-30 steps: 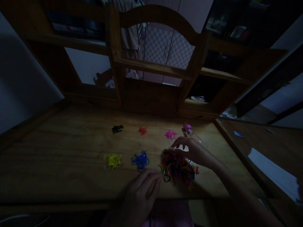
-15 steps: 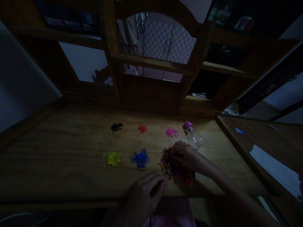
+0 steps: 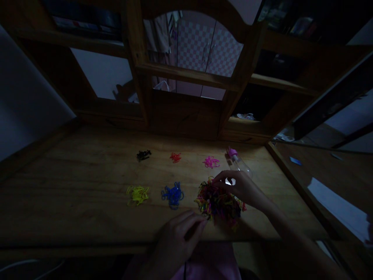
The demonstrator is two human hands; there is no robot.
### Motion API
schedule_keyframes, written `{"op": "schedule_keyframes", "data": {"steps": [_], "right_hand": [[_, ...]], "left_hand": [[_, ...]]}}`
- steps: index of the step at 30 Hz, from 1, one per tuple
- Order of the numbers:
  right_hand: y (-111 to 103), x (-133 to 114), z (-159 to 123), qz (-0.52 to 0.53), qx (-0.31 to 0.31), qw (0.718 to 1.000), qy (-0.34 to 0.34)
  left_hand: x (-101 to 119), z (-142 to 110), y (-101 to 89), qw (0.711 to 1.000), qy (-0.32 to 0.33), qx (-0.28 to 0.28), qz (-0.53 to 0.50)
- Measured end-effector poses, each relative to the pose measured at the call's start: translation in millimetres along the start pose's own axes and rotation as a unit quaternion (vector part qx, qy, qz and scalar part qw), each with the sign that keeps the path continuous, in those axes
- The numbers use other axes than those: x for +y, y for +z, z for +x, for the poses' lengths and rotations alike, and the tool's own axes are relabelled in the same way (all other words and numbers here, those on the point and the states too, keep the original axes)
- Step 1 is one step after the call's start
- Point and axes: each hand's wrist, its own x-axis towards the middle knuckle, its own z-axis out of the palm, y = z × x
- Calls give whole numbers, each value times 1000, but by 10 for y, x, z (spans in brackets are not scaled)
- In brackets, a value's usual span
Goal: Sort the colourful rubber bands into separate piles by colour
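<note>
A mixed heap of small coloured rubber bands (image 3: 220, 206) lies near the table's front edge. Above its far side is my right hand (image 3: 240, 188), thumb and forefinger pinched on a rubber band at the top of the heap. My left hand (image 3: 180, 237) rests at the heap's near left edge, its fingertips pressed together; what they hold, if anything, is too small to tell. Sorted bands lie in separate little piles: blue (image 3: 173, 194), yellow (image 3: 138, 194), black (image 3: 143, 155), red (image 3: 175, 157) and pink (image 3: 211, 161).
Behind my right hand lies a clear bottle with a pink cap (image 3: 232, 152). A wooden shelf unit (image 3: 186, 116) rises along the table's back edge. To the right, a lower wooden surface (image 3: 291, 177) holds a white sheet (image 3: 338, 208) and a blue card (image 3: 295, 161). The room is dim.
My right hand dipped into the heap, then lifted slightly with its fingers pinched. My left hand shifted a little right, to the heap's edge. The view tilted slightly downward.
</note>
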Motion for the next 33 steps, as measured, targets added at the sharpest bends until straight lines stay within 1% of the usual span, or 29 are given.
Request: {"op": "schedule_keyframes", "data": {"steps": [3, 6, 8, 13, 18, 20, 24, 27, 30, 33], "right_hand": [[130, -26, 39, -20, -12, 1000, -8], [241, -41, 77, -45, -21, 999, -17], [284, -46, 97, -44, -24, 999, -18], [306, -9, 122, -20, -31, 999, 5], [293, 103, 114, 40, -53, 998, 16], [285, 126, 104, 67, -52, 996, 23], [213, 85, 86, 89, -37, 995, 31], [79, 42, 62, 93, -23, 995, 31], [-91, 79, 1, 101, 19, 994, 41], [-224, 195, -99, 134, 73, 986, 62]], "left_hand": [[2, -13, -5, 1000, -12, -10, -3], [2, -20, -12, 1000, -8, -14, 2], [-2, -18, -14, 1000, -4, -15, 6], [0, -11, -11, 1000, 12, -3, 9], [18, -15, -17, 1000, 0, -10, 4], [19, -20, -17, 1000, -2, -13, 4], [17, -23, -14, 1000, 0, -13, 5], [13, -19, -17, 1000, 0, -18, 9], [1, -17, -18, 1000, 1, -19, 18], [-22, -19, -11, 999, 4, -18, 31]]}}
